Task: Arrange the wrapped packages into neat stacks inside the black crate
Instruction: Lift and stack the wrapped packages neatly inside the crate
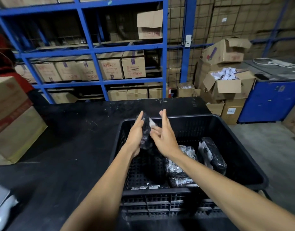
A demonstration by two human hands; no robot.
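A black slatted crate [235, 130] stands on the black table. Over its far left corner I hold a dark plastic-wrapped package [146, 130] upright between both hands. My left hand [136, 132] presses flat against its left side. My right hand [165, 135] touches its right side with fingers spread. Inside the crate, one wrapped package [211, 155] leans on edge near the right. Others lie flat in a stack [180, 170] toward the front middle. My right forearm hides part of that stack.
The black table [68, 139] stretches left of the crate. Cardboard boxes [13, 120] are stacked at its left edge. Blue shelving [93, 50] with cartons stands behind. Open cartons [226, 85] and a blue cabinet [270, 100] sit at the right, above bare concrete floor.
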